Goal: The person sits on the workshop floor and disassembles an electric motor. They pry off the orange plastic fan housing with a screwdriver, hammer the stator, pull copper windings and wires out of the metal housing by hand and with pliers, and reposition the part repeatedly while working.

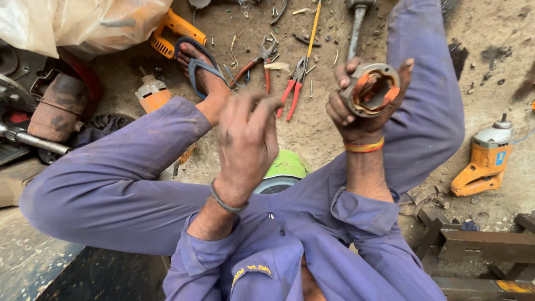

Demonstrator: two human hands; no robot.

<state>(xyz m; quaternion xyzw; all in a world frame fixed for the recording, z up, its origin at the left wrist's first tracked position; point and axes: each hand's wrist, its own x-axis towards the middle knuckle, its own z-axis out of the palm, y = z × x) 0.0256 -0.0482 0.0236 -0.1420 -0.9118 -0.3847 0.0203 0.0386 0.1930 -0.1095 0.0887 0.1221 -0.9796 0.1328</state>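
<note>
My right hand (356, 114) is raised and grips a round metal motor stator (372, 89) with orange-copper windings inside its ring. My left hand (245, 139) is lifted beside it, back of the hand toward me, fingers bent loosely and holding nothing that I can see. The two hands are apart, about a hand's width. Both arms wear purple-blue sleeves, and I sit on the dirt ground with my legs spread.
Red-handled pliers (293, 89), another pair of pliers (257, 62) and small metal scraps lie on the ground ahead. An orange power tool (484, 161) rests at right, orange tool parts (155, 95) at left, a green-rimmed disc (285, 170) between my legs, and metal bars (479, 245) at lower right.
</note>
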